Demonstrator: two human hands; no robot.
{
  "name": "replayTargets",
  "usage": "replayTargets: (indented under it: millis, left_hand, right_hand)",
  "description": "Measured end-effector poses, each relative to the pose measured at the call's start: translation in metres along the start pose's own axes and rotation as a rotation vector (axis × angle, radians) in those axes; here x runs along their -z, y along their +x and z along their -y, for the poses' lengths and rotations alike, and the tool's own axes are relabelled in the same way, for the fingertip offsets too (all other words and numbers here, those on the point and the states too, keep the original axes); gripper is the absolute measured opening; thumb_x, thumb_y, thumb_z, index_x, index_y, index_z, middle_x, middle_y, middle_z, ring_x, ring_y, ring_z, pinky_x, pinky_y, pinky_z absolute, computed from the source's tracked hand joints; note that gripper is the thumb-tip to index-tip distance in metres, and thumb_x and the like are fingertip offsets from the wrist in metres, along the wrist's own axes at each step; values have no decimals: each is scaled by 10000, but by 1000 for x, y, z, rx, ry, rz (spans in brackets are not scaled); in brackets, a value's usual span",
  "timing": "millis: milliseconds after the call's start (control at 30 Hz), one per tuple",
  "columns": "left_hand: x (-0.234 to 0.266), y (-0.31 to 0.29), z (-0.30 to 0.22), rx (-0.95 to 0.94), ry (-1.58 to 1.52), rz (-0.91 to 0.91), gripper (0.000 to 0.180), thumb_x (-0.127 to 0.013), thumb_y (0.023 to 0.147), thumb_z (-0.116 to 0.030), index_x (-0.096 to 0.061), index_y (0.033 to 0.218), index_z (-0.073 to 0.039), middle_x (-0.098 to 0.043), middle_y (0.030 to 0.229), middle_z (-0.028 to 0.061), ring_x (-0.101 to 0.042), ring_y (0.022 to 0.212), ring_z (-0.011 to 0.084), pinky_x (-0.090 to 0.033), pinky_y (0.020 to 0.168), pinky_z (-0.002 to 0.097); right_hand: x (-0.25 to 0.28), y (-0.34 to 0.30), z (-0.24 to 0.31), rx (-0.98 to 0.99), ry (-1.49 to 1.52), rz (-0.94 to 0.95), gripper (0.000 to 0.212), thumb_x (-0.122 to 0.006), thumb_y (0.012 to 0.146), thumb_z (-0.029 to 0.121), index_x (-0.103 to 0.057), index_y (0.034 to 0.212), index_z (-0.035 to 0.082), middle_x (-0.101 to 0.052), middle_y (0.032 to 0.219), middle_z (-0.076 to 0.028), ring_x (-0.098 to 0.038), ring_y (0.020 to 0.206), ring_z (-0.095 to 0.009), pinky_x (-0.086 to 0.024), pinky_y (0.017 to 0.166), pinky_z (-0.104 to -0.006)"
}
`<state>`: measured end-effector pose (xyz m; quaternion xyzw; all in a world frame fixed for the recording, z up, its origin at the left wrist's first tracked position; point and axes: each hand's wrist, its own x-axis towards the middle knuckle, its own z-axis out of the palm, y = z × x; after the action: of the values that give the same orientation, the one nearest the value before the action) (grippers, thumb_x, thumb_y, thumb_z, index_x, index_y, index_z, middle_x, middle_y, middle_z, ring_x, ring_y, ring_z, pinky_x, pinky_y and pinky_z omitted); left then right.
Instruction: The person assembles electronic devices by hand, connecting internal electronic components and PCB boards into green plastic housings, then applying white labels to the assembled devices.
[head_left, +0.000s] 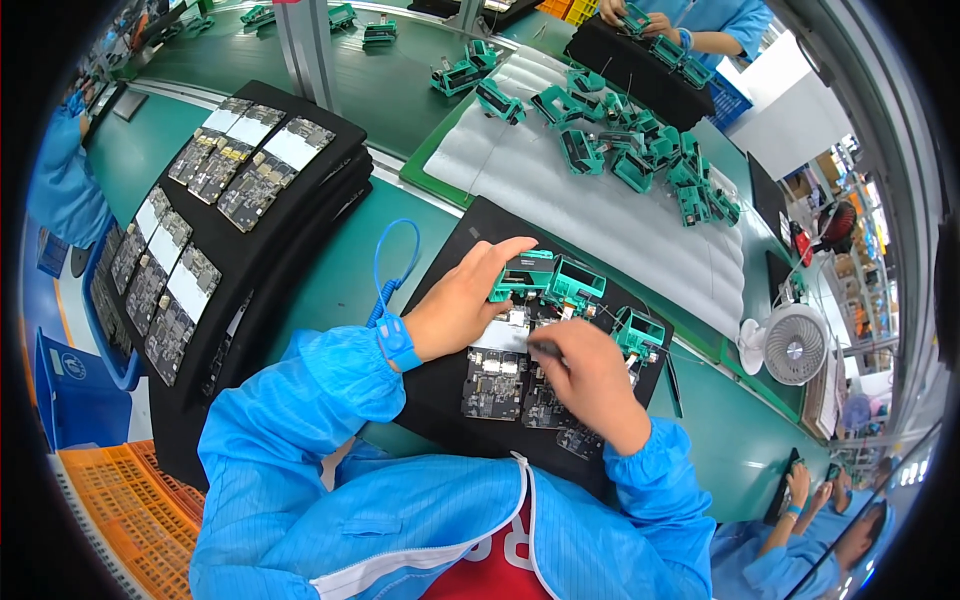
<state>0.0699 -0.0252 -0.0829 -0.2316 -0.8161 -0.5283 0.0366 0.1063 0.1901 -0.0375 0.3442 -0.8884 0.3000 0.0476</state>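
Three circuit boards [492, 388] lie side by side on a black foam pad [478, 225] in front of me. Green plastic frames [575, 285] sit at the boards' far ends, with thin wires near them. The fingers of my left hand [462, 298] grip the left end of the leftmost frame, and a blue strap circles that wrist. Over the middle board is my right hand [597, 382], closed on a small dark object [545, 349]. Blur and the fingers hide its kind. Another green frame [637, 332] is just right of that hand.
Black trays [345, 130] with rows of circuit boards are stacked at left. Loose green frames [630, 150] cover part of a white foam sheet [480, 150]. A coiled blue cord [385, 300] runs from my wrist. A small fan [795, 344] stands at right; other people work nearby.
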Motion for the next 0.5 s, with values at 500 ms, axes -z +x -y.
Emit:
replayTargets:
  millis: [500]
  left_hand:
    - [3, 3, 2, -20, -68, 11, 775, -663, 825, 125, -407, 1489, -181, -512, 1134, 179, -591, 1005, 411, -513, 847, 451]
  right_hand:
    - [-27, 32, 0, 120, -477, 21, 178, -659, 779, 89, -634, 954, 74, -581, 819, -40, -618, 764, -225, -494, 628, -366]
